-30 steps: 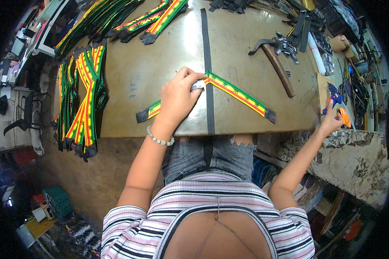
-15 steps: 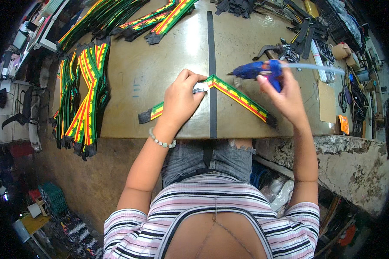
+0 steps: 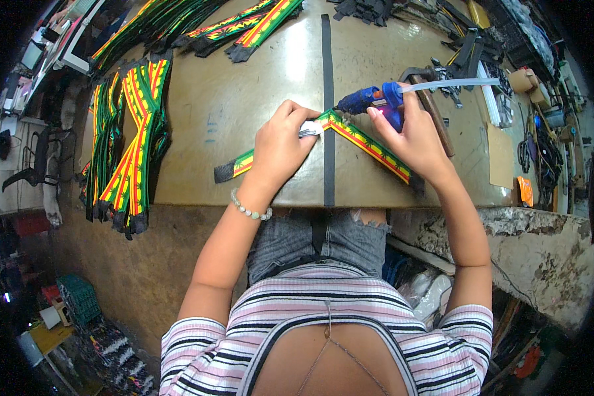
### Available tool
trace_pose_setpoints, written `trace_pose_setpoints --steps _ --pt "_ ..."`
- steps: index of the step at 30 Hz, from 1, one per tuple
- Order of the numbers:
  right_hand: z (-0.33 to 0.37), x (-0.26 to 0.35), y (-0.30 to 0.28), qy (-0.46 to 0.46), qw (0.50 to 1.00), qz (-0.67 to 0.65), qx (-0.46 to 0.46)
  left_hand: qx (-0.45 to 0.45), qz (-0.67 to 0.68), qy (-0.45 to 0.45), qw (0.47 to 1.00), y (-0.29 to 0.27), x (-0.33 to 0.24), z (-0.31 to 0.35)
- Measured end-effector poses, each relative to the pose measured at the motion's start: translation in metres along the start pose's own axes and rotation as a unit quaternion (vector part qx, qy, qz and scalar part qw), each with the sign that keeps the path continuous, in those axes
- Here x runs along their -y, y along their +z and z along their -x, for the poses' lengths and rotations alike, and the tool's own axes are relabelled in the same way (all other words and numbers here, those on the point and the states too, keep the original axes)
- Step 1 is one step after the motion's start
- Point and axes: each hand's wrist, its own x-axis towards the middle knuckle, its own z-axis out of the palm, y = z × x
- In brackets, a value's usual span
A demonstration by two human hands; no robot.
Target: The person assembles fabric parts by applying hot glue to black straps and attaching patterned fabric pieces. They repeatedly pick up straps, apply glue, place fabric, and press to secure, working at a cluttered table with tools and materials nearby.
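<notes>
A patterned strap (image 3: 376,148) in green, yellow and red, with black ends, lies bent in an inverted V on the table. My left hand (image 3: 282,142) rests over its left arm, fingers closed on a small white-and-grey piece (image 3: 310,129) beside the bend; I cannot make out its kind. In my right hand (image 3: 412,135) is a blue glue gun (image 3: 369,100), with a long translucent glue stick (image 3: 449,84) sticking out of its back. The gun's nozzle is at the peak of the bend; whether it touches is too small to tell.
A black strip (image 3: 328,59) runs down the brown table (image 3: 244,92) under the bend. Bundles of patterned straps (image 3: 138,138) hang over the left edge, with more at the back. A wooden-handled tool (image 3: 439,122) lies close behind my right hand, near black pieces (image 3: 468,53).
My right hand has brought the glue gun left, so its nozzle has come to the strap's bend. My left hand keeps its hold in nearly the same place.
</notes>
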Motion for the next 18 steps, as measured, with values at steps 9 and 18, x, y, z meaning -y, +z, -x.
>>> trace_pose_setpoints --steps 9,18 --pt "0.007 0.001 0.002 -0.002 1.000 0.010 0.008 -0.001 -0.003 0.009 1.000 0.001 0.002 -0.001" --pt "0.023 0.006 -0.004 0.038 0.999 -0.001 0.038 0.005 -0.006 0.004 1.000 0.001 0.002 -0.001"
